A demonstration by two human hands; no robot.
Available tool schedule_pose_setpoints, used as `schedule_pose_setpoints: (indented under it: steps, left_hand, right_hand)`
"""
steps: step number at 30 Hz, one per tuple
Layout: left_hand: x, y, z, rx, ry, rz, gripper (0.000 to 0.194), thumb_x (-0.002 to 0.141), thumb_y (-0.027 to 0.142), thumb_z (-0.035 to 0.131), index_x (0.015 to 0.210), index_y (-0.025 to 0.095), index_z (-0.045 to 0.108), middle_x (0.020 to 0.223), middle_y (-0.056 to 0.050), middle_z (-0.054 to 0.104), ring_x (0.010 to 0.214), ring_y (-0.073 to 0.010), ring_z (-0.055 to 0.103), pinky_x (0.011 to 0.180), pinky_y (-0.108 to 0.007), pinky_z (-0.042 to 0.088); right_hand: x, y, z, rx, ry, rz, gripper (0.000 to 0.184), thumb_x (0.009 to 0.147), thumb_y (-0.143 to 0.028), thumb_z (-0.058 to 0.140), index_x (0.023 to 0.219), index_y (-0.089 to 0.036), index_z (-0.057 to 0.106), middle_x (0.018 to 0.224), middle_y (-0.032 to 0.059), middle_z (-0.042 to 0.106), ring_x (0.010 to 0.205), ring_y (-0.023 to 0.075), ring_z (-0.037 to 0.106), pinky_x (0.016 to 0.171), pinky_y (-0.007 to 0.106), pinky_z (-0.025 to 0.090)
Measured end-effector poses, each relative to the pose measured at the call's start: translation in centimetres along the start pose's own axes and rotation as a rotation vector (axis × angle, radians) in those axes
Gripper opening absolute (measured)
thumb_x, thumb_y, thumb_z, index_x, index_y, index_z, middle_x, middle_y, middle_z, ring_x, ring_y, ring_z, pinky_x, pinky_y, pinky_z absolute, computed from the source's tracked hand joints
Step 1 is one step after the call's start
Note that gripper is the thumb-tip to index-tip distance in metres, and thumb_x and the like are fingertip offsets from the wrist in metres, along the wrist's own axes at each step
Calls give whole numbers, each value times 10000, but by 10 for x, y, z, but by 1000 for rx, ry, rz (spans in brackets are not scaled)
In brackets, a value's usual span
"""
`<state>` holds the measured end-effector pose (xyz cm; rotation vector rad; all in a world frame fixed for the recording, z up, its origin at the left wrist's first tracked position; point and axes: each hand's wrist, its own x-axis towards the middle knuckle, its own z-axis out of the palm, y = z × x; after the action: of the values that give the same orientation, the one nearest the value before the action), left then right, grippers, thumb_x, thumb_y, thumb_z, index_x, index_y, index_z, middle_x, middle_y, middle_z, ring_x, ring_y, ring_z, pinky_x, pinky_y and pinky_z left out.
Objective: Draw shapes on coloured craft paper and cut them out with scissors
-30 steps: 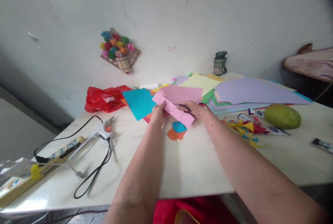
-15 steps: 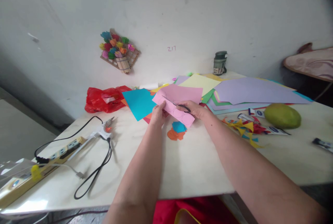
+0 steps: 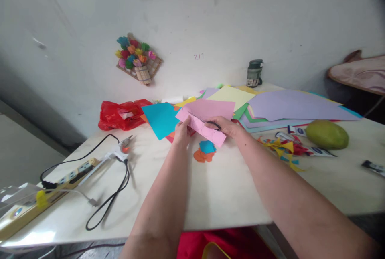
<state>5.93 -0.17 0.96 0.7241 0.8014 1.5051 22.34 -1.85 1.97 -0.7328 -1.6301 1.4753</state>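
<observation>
My left hand [image 3: 182, 132] pinches the near left edge of a pink paper sheet [image 3: 207, 119] that has circles drawn on it. My right hand [image 3: 229, 126] is closed round black-handled scissors [image 3: 210, 123], whose blades lie across the pink sheet. Both hands hover just above the white table [image 3: 216, 187]. Under the sheet lie small blue and orange paper cut-outs [image 3: 205, 150].
Blue sheet [image 3: 160, 118] and a spread of coloured sheets [image 3: 288, 106] lie behind. A red plastic bag [image 3: 122, 114], glue gun [image 3: 118, 151] and power strip [image 3: 54, 183] with cables sit left. Paper scraps [image 3: 285, 146], a green fruit [image 3: 326, 134] and a dark jar [image 3: 254, 72] are right.
The pink sheet has tilted slightly flatter in my hands; the scissors stay across it. Nothing else moved.
</observation>
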Motion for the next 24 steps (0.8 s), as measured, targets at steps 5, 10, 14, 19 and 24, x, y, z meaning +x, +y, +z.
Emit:
schedule_pose_setpoints:
  steps: [5,10,14,19,24]
  left_hand:
    - [0,1,-1,-8,-23,45,186,712,154,640,895,125,638,838,-81,688,773,-208,652,706,-337,538]
    - [-2,1,2,-3,-36,32,195,711,149,636,902,114,636,831,-86,683,734,-193,648,695,-327,535]
    - [-3,1,3,4,-28,24,199,705,158,642,899,119,632,827,-82,680,731,-192,645,696,-329,530]
    - [-2,0,2,5,-48,30,210,698,172,653,902,124,631,826,-78,680,723,-187,641,675,-316,527]
    - [-4,1,3,-13,-41,29,195,704,158,644,894,118,627,809,-76,677,689,-171,638,649,-296,524]
  right_hand:
    - [2,6,-3,114,-18,34,230,596,-297,714,640,-164,531,532,-47,448,491,88,381,492,237,328]
    - [1,7,-4,95,-12,49,204,629,-304,688,716,-157,578,603,-34,511,523,92,432,490,225,338]
    - [0,5,-3,63,0,50,191,648,-289,678,752,-152,594,607,-29,523,531,92,449,489,217,344]
    - [-1,2,1,42,34,69,209,651,-317,680,750,-150,602,580,-20,532,540,109,462,499,228,357]
    - [-3,-3,4,18,51,52,259,634,-350,699,761,-144,608,598,-8,544,562,119,462,512,238,360]
